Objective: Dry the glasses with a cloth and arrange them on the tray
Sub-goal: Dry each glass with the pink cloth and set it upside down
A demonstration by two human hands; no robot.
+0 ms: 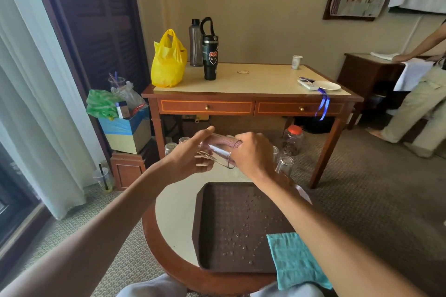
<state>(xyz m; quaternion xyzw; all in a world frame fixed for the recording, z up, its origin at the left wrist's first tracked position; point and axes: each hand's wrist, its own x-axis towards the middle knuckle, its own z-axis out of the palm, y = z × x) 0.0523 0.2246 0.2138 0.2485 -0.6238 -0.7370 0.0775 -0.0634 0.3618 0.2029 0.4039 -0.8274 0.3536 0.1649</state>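
A clear glass lies on its side in the air above the far edge of the round table. My left hand holds its base end, with the index finger stretched along the top. My right hand is at the open mouth and grips a pink dotted cloth that drapes over the upper side of the glass. The brown tray lies below on the table with water drops on it and no glass on it. Several more glasses stand upside down beyond my hands, one on the left and one on the right.
A teal cloth hangs over the tray's near right corner. Behind stands a wooden desk with a yellow bag, bottles and a saucer. A red-lidded jar sits on the floor. Another person stands at the far right.
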